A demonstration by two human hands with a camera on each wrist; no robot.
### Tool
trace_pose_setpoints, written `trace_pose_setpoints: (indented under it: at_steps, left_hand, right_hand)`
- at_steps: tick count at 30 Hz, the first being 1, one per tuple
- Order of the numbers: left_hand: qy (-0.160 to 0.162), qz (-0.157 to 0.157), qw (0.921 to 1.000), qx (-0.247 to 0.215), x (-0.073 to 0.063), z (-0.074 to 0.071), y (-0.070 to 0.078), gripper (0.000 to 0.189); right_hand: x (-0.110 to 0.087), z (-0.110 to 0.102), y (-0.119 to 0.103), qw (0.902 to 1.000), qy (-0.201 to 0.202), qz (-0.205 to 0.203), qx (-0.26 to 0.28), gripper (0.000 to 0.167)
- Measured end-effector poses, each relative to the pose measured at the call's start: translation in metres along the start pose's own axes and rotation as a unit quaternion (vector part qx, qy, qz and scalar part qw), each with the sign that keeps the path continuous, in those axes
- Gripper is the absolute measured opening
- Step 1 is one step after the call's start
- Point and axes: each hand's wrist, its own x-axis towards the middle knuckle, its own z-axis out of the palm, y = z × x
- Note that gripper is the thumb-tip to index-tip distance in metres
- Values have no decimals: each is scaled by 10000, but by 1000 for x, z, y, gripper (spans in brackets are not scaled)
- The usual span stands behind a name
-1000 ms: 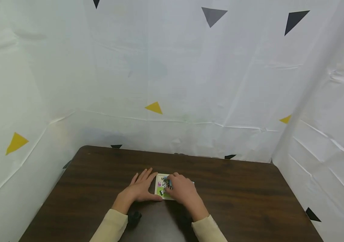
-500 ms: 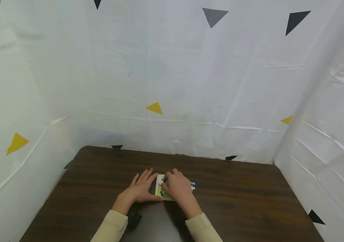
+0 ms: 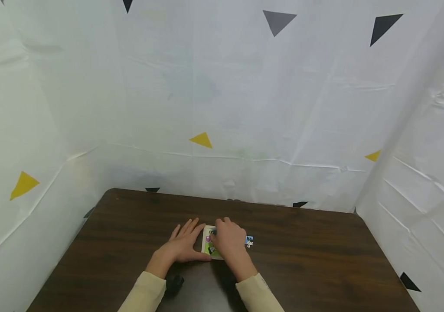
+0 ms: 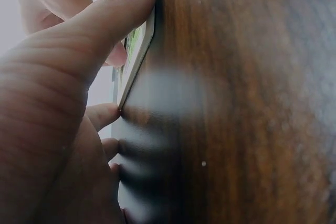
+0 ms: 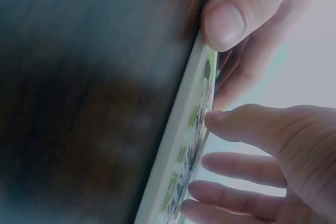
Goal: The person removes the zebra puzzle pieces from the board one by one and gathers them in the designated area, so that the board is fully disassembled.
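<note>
A small picture puzzle board (image 3: 208,249) with a pale border lies flat on the dark table. Spread wide, my left hand (image 3: 183,246) has its thumb on the near edge and its index fingertip by the left side. In the left wrist view the board's pale edge (image 4: 138,59) runs between that thumb and index finger. My right hand (image 3: 230,238) covers most of the picture. Its thumb and fairly straight fingertips touch the board's top face in the right wrist view. A blue and white puzzle piece (image 3: 249,241) shows just right of that hand; whether it touches the board is hidden.
The brown wooden table (image 3: 304,255) extends around the board on all sides. White sheeting (image 3: 245,108) with printed triangles hangs behind and at both sides. A small black object (image 3: 175,284) is at the left wrist.
My right hand shifted slightly left over the board, uncovering more of the blue and white piece at its right. The left hand stays in place.
</note>
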Motion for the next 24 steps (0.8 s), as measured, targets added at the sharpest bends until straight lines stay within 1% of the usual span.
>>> trace_pose_setpoints:
  at_steps: [4, 9, 13, 18, 24]
  left_hand:
    - [-33, 1, 10000, -70, -1, -3, 2, 114]
    - [31, 5, 10000, -43, 1, 1, -1, 116]
    - [53, 44, 9999, -92, -1, -2, 0, 117]
    - [52, 99, 9999, -112, -5, -5, 2, 113]
    - [141, 177, 9996, -183, -5, -6, -1, 111]
  right_hand:
    - [0, -1, 0, 10000, -19, 78, -31, 34]
    - [3, -1, 2, 9999, -96, 103, -33, 31]
    - [4, 1, 5, 9999, -107, 86, -1, 29]
    - [5, 1, 8, 9999, -45, 10, 153, 26]
    - [11, 0, 12, 9990, -231, -32, 383, 25]
